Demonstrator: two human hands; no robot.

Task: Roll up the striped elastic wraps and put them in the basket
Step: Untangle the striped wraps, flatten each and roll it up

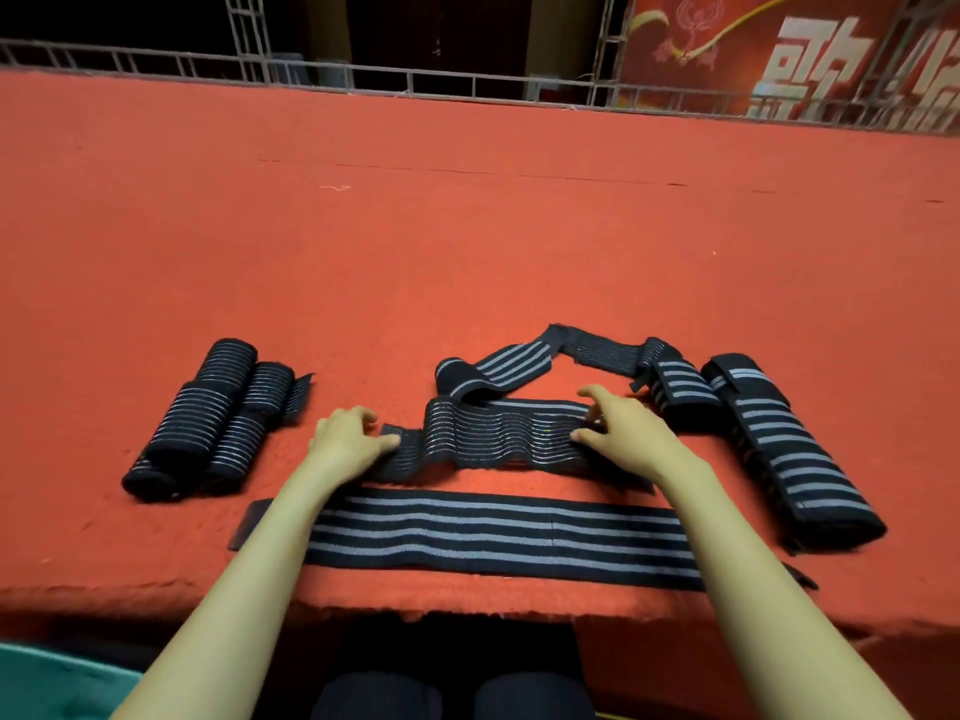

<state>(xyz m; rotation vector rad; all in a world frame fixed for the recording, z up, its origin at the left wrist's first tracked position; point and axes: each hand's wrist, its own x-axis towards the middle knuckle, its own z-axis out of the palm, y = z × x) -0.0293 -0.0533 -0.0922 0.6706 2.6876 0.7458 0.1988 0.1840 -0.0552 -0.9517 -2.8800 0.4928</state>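
- Your left hand (345,441) has its fingers curled onto the left end of the black elastic wrap with thin white stripes (498,433). It appears to pinch that end. The wrap lies crumpled across the middle of the red felt-covered table (467,226).
- Your right hand (626,431) is spread wide, with the thumb tip resting on the right part of the same wrap and the index finger lifted. No closed hold shows there.
- Rolling looks done for the cluster of rolled thin-striped wraps (208,423), which lie side by side on the table to your left.
- To your right, the bundled black wraps with broad grey stripes (795,459) are compact. I cannot tell whether they are rolled or only folded.
- Three pieces are left to roll. One is the wrap under your hands, which shows no roll yet.
- The second is the loose twisted broad-striped wrap (514,358) just behind it.
- The third is the long flat broad-striped band (493,537), which lies near the table's front edge beneath your forearms.
- No basket is in view, so nothing seen here has been put away. I judge you are roughly midway through rolling, with all the stowing ahead.
- The red banner (810,70) at upper right carries large white Chinese characters, but the frame edge crops them and I cannot read them reliably.
- No brand or label is legible on any wrap.
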